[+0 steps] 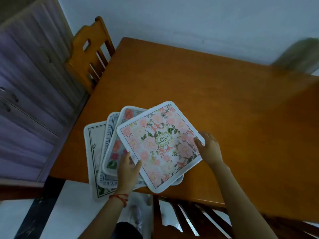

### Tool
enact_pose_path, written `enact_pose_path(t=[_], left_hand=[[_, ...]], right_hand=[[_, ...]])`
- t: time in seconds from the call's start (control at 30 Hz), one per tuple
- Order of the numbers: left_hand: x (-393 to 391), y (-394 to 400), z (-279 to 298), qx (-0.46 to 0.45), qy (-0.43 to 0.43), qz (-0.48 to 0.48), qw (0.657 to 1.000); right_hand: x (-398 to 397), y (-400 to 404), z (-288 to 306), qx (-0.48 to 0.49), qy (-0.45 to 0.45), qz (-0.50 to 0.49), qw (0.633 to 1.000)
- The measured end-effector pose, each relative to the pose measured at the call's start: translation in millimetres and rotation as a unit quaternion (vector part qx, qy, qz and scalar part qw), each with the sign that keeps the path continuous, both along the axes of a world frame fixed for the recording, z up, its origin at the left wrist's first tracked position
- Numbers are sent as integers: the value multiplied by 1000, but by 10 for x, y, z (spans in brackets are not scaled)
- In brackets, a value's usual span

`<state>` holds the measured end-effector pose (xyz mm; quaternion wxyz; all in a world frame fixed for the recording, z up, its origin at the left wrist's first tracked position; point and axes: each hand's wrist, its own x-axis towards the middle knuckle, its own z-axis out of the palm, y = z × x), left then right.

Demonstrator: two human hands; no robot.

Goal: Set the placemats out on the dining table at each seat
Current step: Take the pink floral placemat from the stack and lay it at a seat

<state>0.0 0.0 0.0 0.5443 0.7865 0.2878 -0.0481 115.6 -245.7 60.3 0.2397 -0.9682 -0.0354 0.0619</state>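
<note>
- I see four placemats fanned in a loose stack at the near left corner of the wooden counter [224,94].
- Top one: pink floral placemat [159,146], white border, green oval emblem in the middle, turned diamond-wise, overlapping the rest.
- Under it, a red-rose placemat [114,145]; then a lettered placemat [107,135] with "GENTLE SMILE" readable along its border; at the bottom, a cream placemat [94,152] with a green line border.
- The cream one's near corner hangs past the counter edge.
- Left hand [127,169]: grip grasping the pink floral placemat at its left edge, thumb on top, fingers under; palm lies over the lower mats. Red thread bracelet [119,197] on that wrist.
- Right hand [209,147]: grip grasping the same mat at its right corner, thumb on top, fingers curled round the edge.
- I can't tell whether the pink mat is lifted or resting on the stack.
- Wooden chair [91,54] stands at the far left side of the counter; second chair back [189,216] at the near edge, below the hands.
- Purple panelled cabinet [31,100] to the left, white wall behind, blurred object at far right.
</note>
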Motion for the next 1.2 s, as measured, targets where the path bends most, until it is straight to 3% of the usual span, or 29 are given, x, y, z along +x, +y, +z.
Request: enact_pose_path(t=[0.33,0.73,1.07,1.2], left_hand=[[161,-222,218,-56,36,175,982],[273,-224,127,-93,48,300,948],[290,-51,78,-94,52,320,941],[316,-56,140,-58,48,261,962]], right_hand=[[609,3,-255,30,68,7,997],[973,-2,-405,89,95,9,991],[1006,-24,-530,137,132,-44,981],[996,-53,-539,165,153,-81,971]])
